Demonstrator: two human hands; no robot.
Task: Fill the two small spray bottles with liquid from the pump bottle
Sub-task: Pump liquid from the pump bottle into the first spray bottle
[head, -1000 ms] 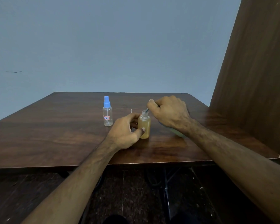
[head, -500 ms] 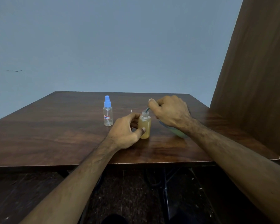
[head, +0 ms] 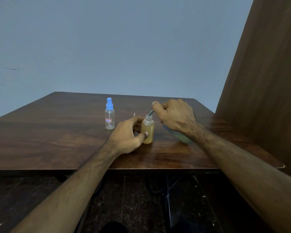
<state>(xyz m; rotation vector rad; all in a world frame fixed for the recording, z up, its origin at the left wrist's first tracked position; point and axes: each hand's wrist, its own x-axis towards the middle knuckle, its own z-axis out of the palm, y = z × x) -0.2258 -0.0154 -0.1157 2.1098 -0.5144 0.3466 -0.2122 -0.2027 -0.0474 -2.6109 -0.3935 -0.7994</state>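
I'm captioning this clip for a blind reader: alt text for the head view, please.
A person's left hand steadies an uncapped small bottle of amber liquid while the right hand holds a pump spout over it. A capped clear spray bottle stands nearby.

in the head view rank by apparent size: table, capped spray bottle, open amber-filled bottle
1. table
2. and 3. capped spray bottle and open amber-filled bottle: alike. The capped one looks taller, the open one wider and nearer the camera.
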